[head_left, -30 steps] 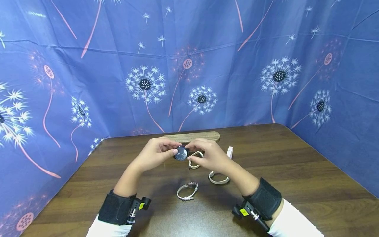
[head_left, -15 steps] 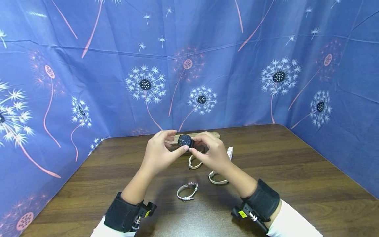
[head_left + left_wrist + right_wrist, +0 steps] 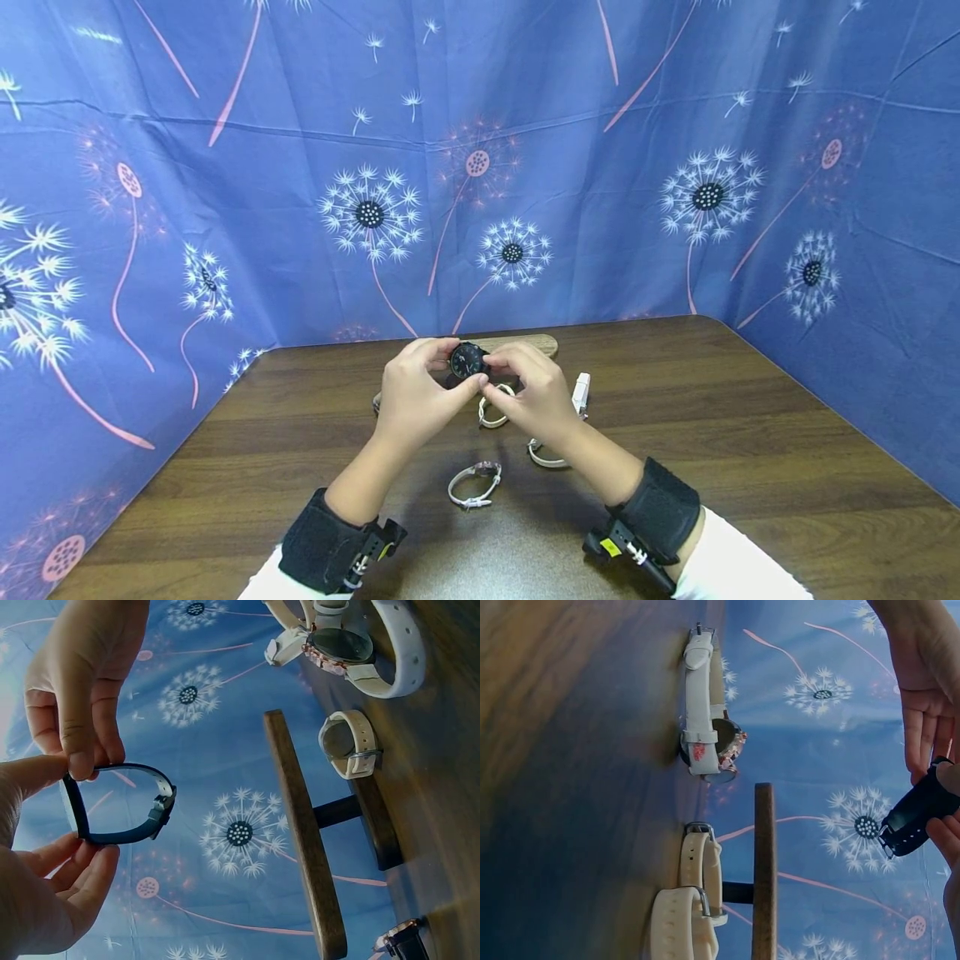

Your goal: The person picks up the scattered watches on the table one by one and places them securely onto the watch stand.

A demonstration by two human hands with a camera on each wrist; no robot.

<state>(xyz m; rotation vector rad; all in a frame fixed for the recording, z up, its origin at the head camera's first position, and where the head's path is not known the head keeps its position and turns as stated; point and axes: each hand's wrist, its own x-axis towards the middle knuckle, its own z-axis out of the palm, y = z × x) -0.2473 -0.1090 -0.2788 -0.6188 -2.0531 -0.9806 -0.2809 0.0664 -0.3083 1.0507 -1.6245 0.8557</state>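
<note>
A black wristwatch (image 3: 467,360) with a round dark dial is held up between both hands, its face toward the head camera. My left hand (image 3: 420,389) pinches its left side with thumb and fingers. On the other side my right hand (image 3: 534,392) holds it, both thumbs meeting near the dial's lower edge. In the left wrist view the black strap (image 3: 124,838) forms a buckled loop, apart from the stand. The right wrist view shows the strap's broad outer side (image 3: 919,814) beyond the fingertips.
A wooden T-shaped stand (image 3: 300,832) is behind the hands. On the table lie a white-strapped watch (image 3: 472,486), a cream watch (image 3: 493,408), another pale watch (image 3: 546,455) and a white upright piece (image 3: 581,393). A dark-strapped watch (image 3: 405,939) sits left of the stand.
Over the last second the black watch has risen and shifted slightly right, and its dial has tilted out of the glare. The left hand has moved right, closer to the right hand.
</note>
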